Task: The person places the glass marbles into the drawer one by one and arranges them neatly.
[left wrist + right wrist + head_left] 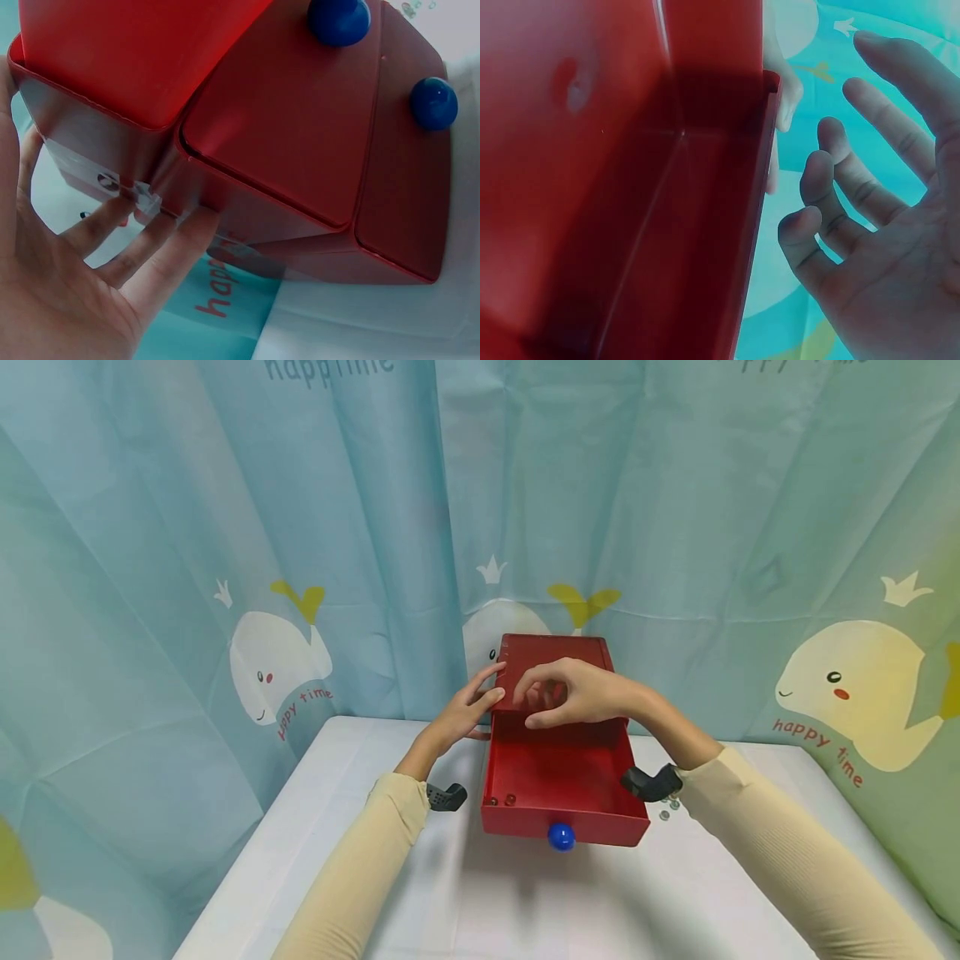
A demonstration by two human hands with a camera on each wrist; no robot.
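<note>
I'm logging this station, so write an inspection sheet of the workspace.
Surface: white tabletop.
Job's things: red drawer unit, with its top drawer pulled out; two small round pieces lie in the drawer's near left corner.
Clutter: small clear pieces on the tabletop, right of the unit.
Hands: left hand touches the unit's left side; right hand is raised over the unit, fingers bent, holding nothing.
Cables: nothing seen.
Surroundings: blue-green curtain printed with whales.

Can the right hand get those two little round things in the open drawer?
Probably yes. The right hand looks empty, the red drawer is pulled open, and nothing seems to cover the two little round things near its front left corner.
</note>
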